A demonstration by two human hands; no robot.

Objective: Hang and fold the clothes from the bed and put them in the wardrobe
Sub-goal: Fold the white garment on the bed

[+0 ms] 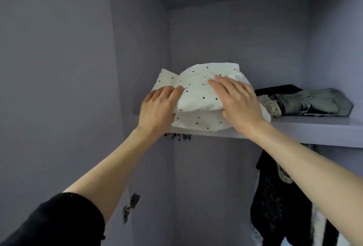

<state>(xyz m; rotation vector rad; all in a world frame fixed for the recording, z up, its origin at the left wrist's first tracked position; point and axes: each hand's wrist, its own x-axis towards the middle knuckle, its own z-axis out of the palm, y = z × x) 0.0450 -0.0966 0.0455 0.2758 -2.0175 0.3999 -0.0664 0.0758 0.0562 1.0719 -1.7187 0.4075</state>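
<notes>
Polka-dot folded garment sits at the near edge of the wardrobe shelf, soft, light, apt to slump. Left hand grips its left fold; right hand presses flat on top. Folded jeans lie farther right.

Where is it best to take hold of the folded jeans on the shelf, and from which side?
Probably the jeans' thick near edge, from the front. They lie flat on the shelf, right of the dotted cloth, with a black garment behind, and the front is open.
</notes>
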